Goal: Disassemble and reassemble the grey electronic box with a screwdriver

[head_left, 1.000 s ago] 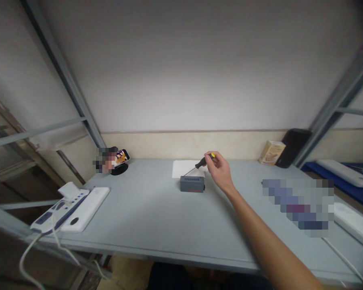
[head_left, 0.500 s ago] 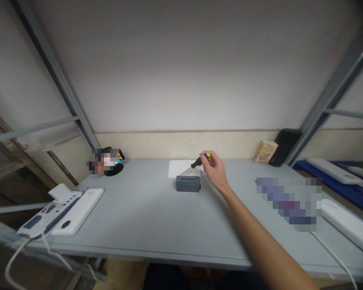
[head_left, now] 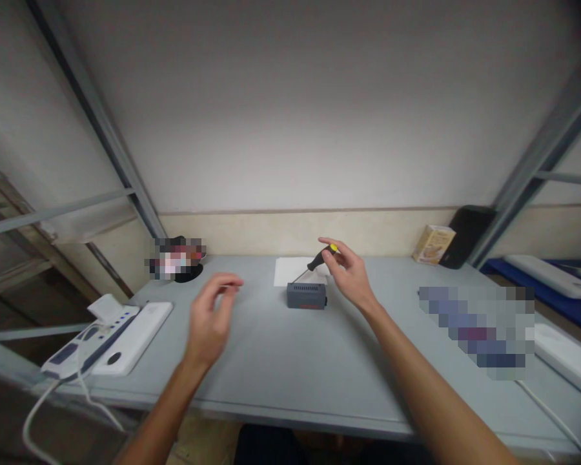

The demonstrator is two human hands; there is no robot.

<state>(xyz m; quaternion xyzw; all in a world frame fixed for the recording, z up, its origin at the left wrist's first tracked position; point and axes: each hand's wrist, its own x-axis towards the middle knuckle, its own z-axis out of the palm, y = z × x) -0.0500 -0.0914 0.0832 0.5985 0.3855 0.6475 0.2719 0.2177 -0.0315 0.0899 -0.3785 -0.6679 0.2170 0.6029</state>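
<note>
My right hand (head_left: pixel 351 274) holds a screwdriver (head_left: pixel 315 261) by its black handle with a yellow end, the index finger raised off it. The screwdriver leans down to the left, and its tip meets the top left edge of a small grey box (head_left: pixel 306 298) with a slotted top. The box stands on the table, with a dark knob-like part at its right end. To the left of the box, apart from it, my left hand (head_left: pixel 210 316) hovers with curved fingers and the thumb close to them; I see nothing clearly held there.
White paper (head_left: pixel 283 271) lies behind the box on the grey table (head_left: pixel 271 361). At left are a power strip (head_left: pixel 84 349), a white slab (head_left: pixel 135 339) and a round black stand (head_left: pixel 190 274). A yellow carton (head_left: pixel 433 245) and a black speaker-like block (head_left: pixel 467 239) stand back right.
My left hand has come into view from the lower left. My right hand keeps the screwdriver at the box, its index finger now lifted. The view has shifted slightly.
</note>
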